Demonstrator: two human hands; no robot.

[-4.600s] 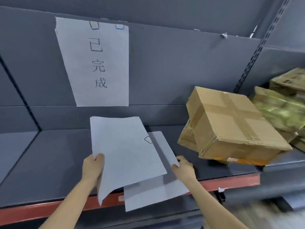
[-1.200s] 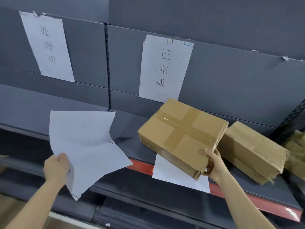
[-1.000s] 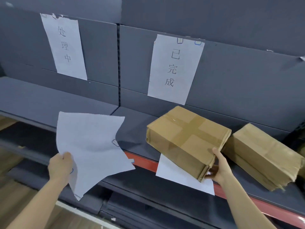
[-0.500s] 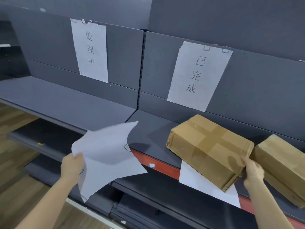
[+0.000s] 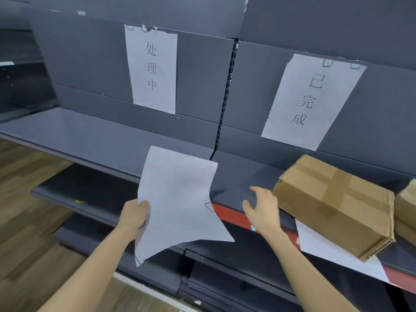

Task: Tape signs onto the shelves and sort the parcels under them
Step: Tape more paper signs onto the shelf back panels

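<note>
Grey metal shelving fills the upper frame, and its back panels carry two taped sheets: the left sign at upper centre and the right sign at upper right, each with three printed characters. Below them the shelf runs from the left edge towards the lower right, where its front lip turns red, and wooden floor shows at lower left. At the right a brown parcel, crossed with tape, lies on the shelf under the right sign and sits on a loose sheet that overhangs the lip. A second parcel just beside it is cut off by the frame's right edge. The parcel looks like stiff cardboard, though its weight cannot be judged; taking it by two opposite sides seems safest, since the paper beneath may slide with it. At lower centre the held sheet is light and limp and curls at its corners, so it probably wants holding at two edges to stay flat. The left grip pinches its lower left edge. The right grip, fingers spread and loosely bent, holds nothing and hovers over the red lip between sheet and parcel. Small tape tabs show at the held sheet's right edge and bottom corner; whether its far face bears writing cannot be told
</note>
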